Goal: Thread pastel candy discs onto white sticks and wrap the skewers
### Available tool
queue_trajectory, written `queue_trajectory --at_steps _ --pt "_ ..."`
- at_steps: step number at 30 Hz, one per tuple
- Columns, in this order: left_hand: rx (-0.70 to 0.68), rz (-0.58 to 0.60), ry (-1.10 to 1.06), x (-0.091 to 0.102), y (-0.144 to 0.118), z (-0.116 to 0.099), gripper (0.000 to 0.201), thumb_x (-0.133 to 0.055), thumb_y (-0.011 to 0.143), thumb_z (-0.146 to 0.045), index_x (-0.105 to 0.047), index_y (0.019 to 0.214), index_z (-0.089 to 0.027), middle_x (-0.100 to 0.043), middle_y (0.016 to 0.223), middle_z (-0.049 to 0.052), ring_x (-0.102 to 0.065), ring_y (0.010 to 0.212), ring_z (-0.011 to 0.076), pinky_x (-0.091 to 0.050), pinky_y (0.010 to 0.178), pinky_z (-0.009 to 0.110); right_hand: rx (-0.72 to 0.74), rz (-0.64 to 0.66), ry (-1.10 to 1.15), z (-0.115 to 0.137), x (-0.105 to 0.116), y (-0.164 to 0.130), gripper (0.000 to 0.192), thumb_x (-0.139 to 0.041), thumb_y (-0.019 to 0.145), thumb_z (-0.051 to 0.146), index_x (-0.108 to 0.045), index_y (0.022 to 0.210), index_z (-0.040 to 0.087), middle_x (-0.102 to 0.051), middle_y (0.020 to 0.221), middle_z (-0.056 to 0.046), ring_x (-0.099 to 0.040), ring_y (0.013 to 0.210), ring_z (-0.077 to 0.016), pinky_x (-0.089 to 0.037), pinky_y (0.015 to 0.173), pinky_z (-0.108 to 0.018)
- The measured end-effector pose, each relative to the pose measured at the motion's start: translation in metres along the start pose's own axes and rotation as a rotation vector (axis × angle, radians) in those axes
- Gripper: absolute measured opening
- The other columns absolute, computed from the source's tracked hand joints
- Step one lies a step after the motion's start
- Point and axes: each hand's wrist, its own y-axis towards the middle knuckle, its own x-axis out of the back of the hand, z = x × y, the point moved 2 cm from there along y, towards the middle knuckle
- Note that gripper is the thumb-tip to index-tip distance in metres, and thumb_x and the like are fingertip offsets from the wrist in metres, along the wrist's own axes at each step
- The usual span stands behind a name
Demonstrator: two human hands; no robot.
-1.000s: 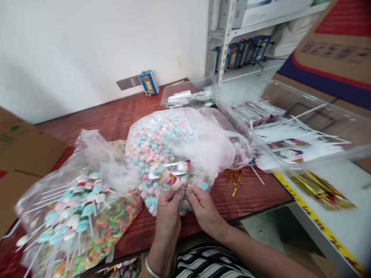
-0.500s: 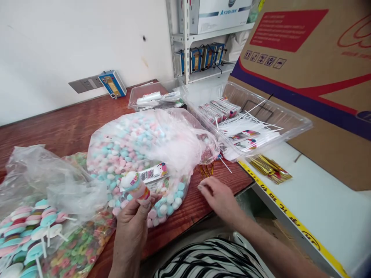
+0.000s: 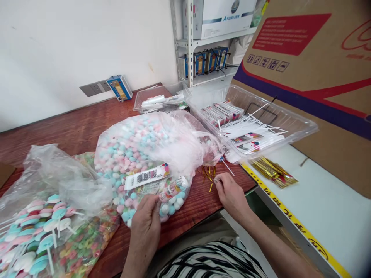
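Note:
My left hand (image 3: 146,220) pinches the end of a small clear printed candy bag (image 3: 171,190), which lies tilted to the right over the big bag of marshmallows (image 3: 124,154). Pale marshmallows show inside the small bag. My right hand (image 3: 232,193) is at the table edge, thumb and fingers pressed together beside loose gold twist ties (image 3: 208,173). Whatever is between those fingertips, if anything, is too small to make out. A white printed label strip (image 3: 147,177) rests on the marshmallow bag, just above my left hand.
At left lie a bag of marshmallow lollipops (image 3: 43,231) and a bag of gummy rings (image 3: 87,235). A clear tray (image 3: 298,129) holds white sticks and printed strips. More gold ties (image 3: 274,172) lie on the white surface at right. A large carton (image 3: 313,69) stands behind.
My left hand has moved right and tipped the small candy bag from pointing up-left to pointing right, uncovering the label strip. My right hand has shifted slightly right beside the gold ties.

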Motion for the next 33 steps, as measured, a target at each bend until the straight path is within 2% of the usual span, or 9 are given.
queue_trajectory --at_steps 4,9,13,16,19,22,27,29,33 --pt "-0.090 -0.019 0.103 -0.012 0.000 -0.005 0.025 -0.041 0.093 -0.015 -0.065 0.092 -0.021 -0.061 0.089 0.006 -0.057 0.085 0.0194 -0.045 0.077 0.029 0.124 -0.053 0.413 0.047 0.011 -0.017 0.011 -0.042 0.096 0.026 -0.050 0.088 0.023 -0.059 0.080 -0.003 -0.057 0.073 -0.0177 -0.045 0.068 -0.028" --pt "-0.111 -0.092 0.203 -0.021 -0.002 -0.008 0.025 -0.044 0.091 -0.012 -0.067 0.096 -0.021 -0.059 0.080 0.005 -0.055 0.074 0.0192 -0.043 0.069 0.028 0.105 0.166 0.746 0.104 -0.008 -0.021 0.015 -0.047 0.093 0.027 -0.053 0.081 0.022 -0.061 0.074 -0.001 -0.056 0.066 -0.0159 -0.044 0.062 -0.026" --pt "-0.057 -0.235 0.062 -0.017 -0.008 -0.003 0.020 -0.054 0.089 -0.017 -0.068 0.101 -0.023 -0.065 0.083 0.006 -0.060 0.077 0.0206 -0.044 0.072 0.029 0.003 0.288 0.862 0.117 -0.028 -0.013 0.016 -0.049 0.090 0.029 -0.053 0.076 0.021 -0.061 0.071 -0.001 -0.055 0.064 -0.0162 -0.043 0.060 -0.026" --pt "-0.040 -0.222 -0.020 -0.015 -0.011 0.000 0.029 -0.055 0.088 -0.018 -0.069 0.112 -0.026 -0.068 0.088 0.008 -0.061 0.082 0.0224 -0.045 0.076 0.030 -0.040 0.313 0.900 0.116 -0.033 -0.012 0.018 -0.051 0.088 0.032 -0.052 0.074 0.021 -0.058 0.068 0.000 -0.053 0.062 -0.0157 -0.042 0.057 -0.026" --pt "-0.016 -0.194 -0.057 -0.013 -0.011 0.001 0.028 -0.053 0.089 -0.020 -0.072 0.108 -0.027 -0.067 0.085 0.007 -0.059 0.081 0.0216 -0.046 0.076 0.030 -0.054 0.321 0.904 0.116 -0.035 -0.012 0.019 -0.052 0.087 0.032 -0.051 0.071 0.022 -0.055 0.065 0.001 -0.051 0.059 -0.0150 -0.041 0.056 -0.025" --pt "0.148 -0.197 -0.273 -0.015 -0.008 0.001 0.016 -0.060 0.086 -0.026 -0.074 0.094 -0.024 -0.066 0.083 0.006 -0.058 0.078 0.0196 -0.046 0.072 0.029 -0.042 0.279 0.846 0.116 -0.038 -0.010 0.015 -0.051 0.087 0.029 -0.051 0.074 0.022 -0.057 0.066 0.001 -0.052 0.059 -0.0157 -0.041 0.056 -0.026" --pt "0.614 -0.066 -1.058 -0.027 -0.002 0.003 0.026 -0.075 0.073 -0.038 -0.067 0.084 -0.016 -0.049 0.054 -0.004 -0.038 0.047 0.0071 -0.028 0.044 0.019 0.073 0.235 0.774 0.117 -0.044 0.001 0.011 -0.048 0.089 0.026 -0.054 0.082 0.021 -0.061 0.074 -0.002 -0.056 0.067 -0.0174 -0.044 0.063 -0.028" --pt "0.674 -0.058 -1.211 -0.028 0.001 0.002 0.033 -0.079 0.068 -0.038 -0.066 0.086 -0.014 -0.046 0.052 -0.006 -0.035 0.046 0.0052 -0.024 0.043 0.017 0.140 0.236 0.791 0.119 -0.041 0.006 0.010 -0.049 0.090 0.025 -0.057 0.087 0.020 -0.062 0.083 -0.003 -0.058 0.074 -0.0178 -0.046 0.067 -0.029" --pt "0.704 -0.080 -1.275 -0.025 0.003 0.002 0.036 -0.081 0.067 -0.037 -0.065 0.088 -0.014 -0.047 0.052 -0.006 -0.035 0.046 0.0046 -0.021 0.042 0.016 0.170 0.305 0.881 0.124 -0.032 0.009 0.026 -0.050 0.091 0.028 -0.055 0.116 0.020 -0.062 0.111 -0.008 -0.061 0.090 -0.0188 -0.050 0.067 -0.028"
